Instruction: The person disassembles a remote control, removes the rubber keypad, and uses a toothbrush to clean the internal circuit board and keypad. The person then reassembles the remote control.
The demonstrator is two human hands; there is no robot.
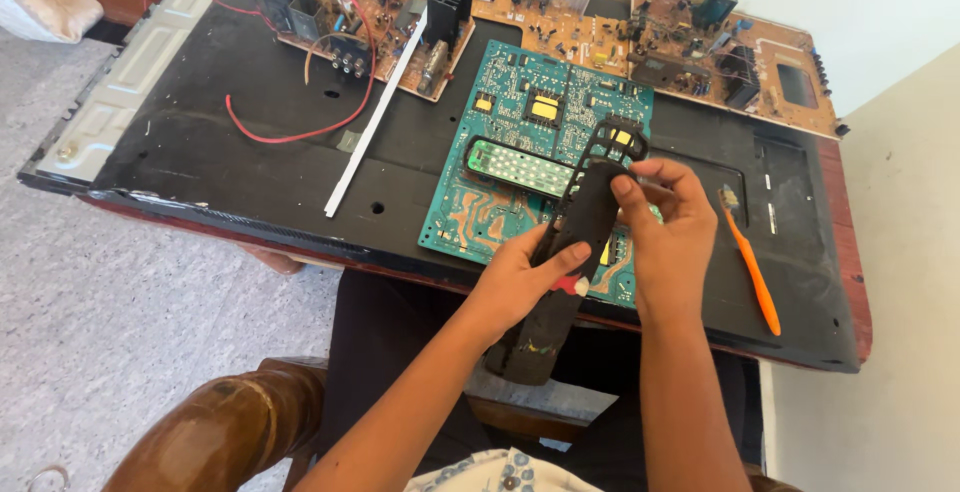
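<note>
My left hand (525, 277) grips a long black remote-control shell (585, 217) from below, thumb across its middle. A black rubber keypad sheet (540, 337) with a red button hangs from its near end. My right hand (668, 237) pinches the shell's upper part, fingertips at the open lattice of button holes (612, 142). Under both hands lies a teal-green circuit board (520, 102). On that board rests the remote's other half, a narrow green board in a black frame (515, 164).
All lies on a black flat-panel back (250, 142) used as a worktop. Brown circuit boards (720, 52) stand at the far side, with a red wire (290, 132) and a white strip (375, 117). An orange toothbrush (752, 272) is right of my hands. A wooden chair arm (230, 422) is near.
</note>
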